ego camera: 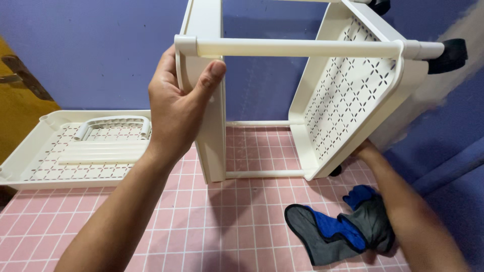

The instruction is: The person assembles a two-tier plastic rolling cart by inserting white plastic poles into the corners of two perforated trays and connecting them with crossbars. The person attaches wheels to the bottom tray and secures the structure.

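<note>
A cream plastic cart lies on its side on the pink tiled floor [212, 226]. It has two perforated shelves joined by white tubes [302, 48]. My left hand [179, 103] grips the near corner of the left shelf [209, 126], thumb over its edge. My right hand [364, 150] reaches under the lower edge of the right shelf [348, 95]; its fingers are hidden behind the shelf. Black caster wheels [451, 54] stick out at the upper right.
A third cream perforated tray [30, 161] lies flat on the floor at the left, holding a curved handle [113, 122] and loose white tubes [98, 153]. A grey and blue glove [338, 231] lies on the floor near my right forearm. A blue wall stands behind.
</note>
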